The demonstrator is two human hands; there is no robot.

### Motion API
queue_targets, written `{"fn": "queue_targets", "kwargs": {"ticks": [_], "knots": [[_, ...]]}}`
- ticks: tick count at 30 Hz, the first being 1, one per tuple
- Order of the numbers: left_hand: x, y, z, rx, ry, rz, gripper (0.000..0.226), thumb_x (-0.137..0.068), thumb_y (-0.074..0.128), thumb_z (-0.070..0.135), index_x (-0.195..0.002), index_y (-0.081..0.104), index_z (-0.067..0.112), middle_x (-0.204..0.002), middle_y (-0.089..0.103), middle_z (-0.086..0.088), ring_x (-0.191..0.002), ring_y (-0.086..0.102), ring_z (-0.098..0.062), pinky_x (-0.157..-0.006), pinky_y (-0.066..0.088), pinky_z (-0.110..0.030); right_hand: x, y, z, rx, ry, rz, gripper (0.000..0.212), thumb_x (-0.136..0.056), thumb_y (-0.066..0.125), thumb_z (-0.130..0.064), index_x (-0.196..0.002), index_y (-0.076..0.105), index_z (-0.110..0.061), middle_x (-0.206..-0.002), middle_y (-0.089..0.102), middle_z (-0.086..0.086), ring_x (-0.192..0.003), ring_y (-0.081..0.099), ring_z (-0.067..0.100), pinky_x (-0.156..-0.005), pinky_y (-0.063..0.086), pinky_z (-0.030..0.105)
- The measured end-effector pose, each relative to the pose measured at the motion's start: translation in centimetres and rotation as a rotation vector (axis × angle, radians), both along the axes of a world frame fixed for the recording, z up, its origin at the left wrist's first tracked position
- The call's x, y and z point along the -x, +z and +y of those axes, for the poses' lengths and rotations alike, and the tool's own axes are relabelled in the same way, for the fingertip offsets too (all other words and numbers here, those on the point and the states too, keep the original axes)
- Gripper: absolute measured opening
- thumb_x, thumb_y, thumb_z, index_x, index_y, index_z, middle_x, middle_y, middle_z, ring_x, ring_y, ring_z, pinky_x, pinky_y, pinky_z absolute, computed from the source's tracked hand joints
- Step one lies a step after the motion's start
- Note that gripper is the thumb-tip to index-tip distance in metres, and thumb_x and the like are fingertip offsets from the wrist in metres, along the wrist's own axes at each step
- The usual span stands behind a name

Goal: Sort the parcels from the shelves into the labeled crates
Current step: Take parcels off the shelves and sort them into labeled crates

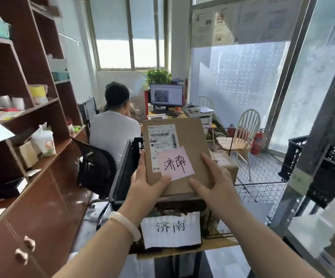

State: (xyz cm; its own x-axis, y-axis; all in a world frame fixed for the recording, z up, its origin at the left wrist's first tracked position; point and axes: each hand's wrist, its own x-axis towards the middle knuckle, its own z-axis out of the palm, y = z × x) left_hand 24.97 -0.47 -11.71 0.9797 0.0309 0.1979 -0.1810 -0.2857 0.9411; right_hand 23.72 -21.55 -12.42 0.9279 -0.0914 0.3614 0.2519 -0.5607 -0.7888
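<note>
A flat brown cardboard parcel (190,141) is held up in the middle of the view, with a white shipping label and a pink handwritten note (175,165) on its face. My left hand (146,183) grips its lower left edge and my right hand (214,181) grips its lower right edge. Directly below the parcel stands a dark crate (182,203) with a white paper label (171,229) bearing the same characters as the pink note. Another brown parcel (226,164) lies just behind, to the right.
Brown wooden shelves (22,109) with assorted items fill the left. A person sits in an office chair (96,167) ahead at a desk. A wire basket (261,177) and a black crate (323,167) stand to the right, beside a metal post (311,161).
</note>
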Motion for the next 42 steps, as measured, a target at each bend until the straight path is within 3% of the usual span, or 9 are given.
{"fn": "queue_targets", "kwargs": {"ticks": [2,5,8,12,15,18,22,31,42], "knots": [[-3.2,-0.3,1.0,-0.003,-0.001,-0.018,0.102,-0.083,0.074,0.043,-0.139,-0.008,0.068,-0.141,0.041,0.004,-0.120,0.050,-0.017,-0.104,0.045,-0.043,-3.6,-0.2,1.1,0.041,-0.002,0.017,0.077,-0.078,0.066,-0.061,-0.139,0.020,-0.064,-0.120,0.035,-0.014,-0.097,0.039,-0.009,-0.073,0.036,0.016],[-7.8,-1.3,2.5,-0.039,-0.001,-0.044,0.099,-0.088,0.071,0.037,-0.120,-0.013,0.079,-0.134,0.036,0.014,-0.106,0.050,-0.003,-0.098,0.044,-0.031,-8.4,-0.9,2.8,0.145,-0.012,0.058,0.079,-0.080,0.065,-0.061,-0.144,0.020,-0.057,-0.120,0.036,-0.015,-0.094,0.038,-0.008,-0.070,0.031,0.011],[-12.2,-2.6,3.9,-0.082,-0.012,-0.002,0.091,-0.092,0.066,0.033,-0.130,-0.006,0.073,-0.134,0.042,0.007,-0.105,0.051,-0.006,-0.094,0.041,-0.025,-12.7,-2.1,4.2,0.097,0.027,0.130,0.081,-0.080,0.069,-0.056,-0.146,0.022,-0.053,-0.122,0.036,-0.010,-0.101,0.038,0.000,-0.083,0.036,0.022],[-17.6,-4.0,5.9,-0.085,-0.039,0.072,0.083,-0.092,0.067,0.028,-0.143,0.011,0.061,-0.140,0.046,0.003,-0.112,0.053,-0.010,-0.099,0.044,-0.027,-17.5,-3.9,5.8,0.102,0.065,0.213,0.083,-0.081,0.070,-0.053,-0.147,0.021,-0.051,-0.122,0.033,-0.013,-0.097,0.037,-0.008,-0.080,0.031,0.014],[-20.1,-5.2,6.8,-0.130,-0.049,0.167,0.098,-0.084,0.076,0.032,-0.140,0.003,0.067,-0.139,0.043,0.004,-0.121,0.049,-0.016,-0.106,0.044,-0.039,-20.2,-5.3,6.5,0.083,0.110,0.287,0.085,-0.081,0.071,-0.051,-0.149,0.021,-0.048,-0.124,0.035,-0.012,-0.098,0.041,-0.009,-0.080,0.032,0.011],[-21.9,-6.3,7.4,-0.195,-0.016,0.240,0.110,-0.077,0.082,0.036,-0.146,0.001,0.060,-0.143,0.036,0.000,-0.124,0.045,-0.017,-0.107,0.041,-0.037,-22.8,-6.2,6.8,0.107,0.172,0.369,0.090,-0.080,0.071,-0.052,-0.153,0.018,-0.043,-0.128,0.036,-0.013,-0.109,0.043,0.000,-0.093,0.036,0.018],[-24.4,-7.1,7.9,-0.324,0.064,0.313,0.107,-0.077,0.080,0.041,-0.152,0.004,0.050,-0.155,0.008,-0.002,-0.136,0.033,-0.026,-0.114,0.030,-0.041,-26.3,-7.3,7.5,0.098,0.278,0.472,0.095,-0.078,0.074,-0.051,-0.154,0.018,-0.039,-0.143,0.040,-0.010,-0.119,0.049,0.006,-0.100,0.045,0.022],[-28.3,-8.7,6.5,-0.523,0.084,0.430,0.105,-0.078,0.075,0.049,-0.153,0.000,0.047,-0.152,0.009,0.004,-0.132,0.038,-0.026,-0.112,0.036,-0.041,-32.1,-9.7,7.2,0.214,0.326,0.648,0.100,-0.077,0.071,-0.056,-0.155,0.011,-0.038,-0.150,0.039,0.001,-0.113,0.051,0.014,-0.086,0.043,0.020],[-30.9,-10.8,6.0,-0.484,0.068,0.516,0.100,-0.083,0.071,0.035,-0.154,0.000,0.045,-0.161,0.005,0.000,-0.143,0.027,-0.023,-0.110,0.030,-0.034,-34.6,-12.1,6.6,0.267,0.350,0.734,0.109,-0.071,0.076,-0.058,-0.155,0.011,-0.036,-0.152,0.034,0.000,-0.131,0.044,0.019,-0.102,0.040,0.029]]}}
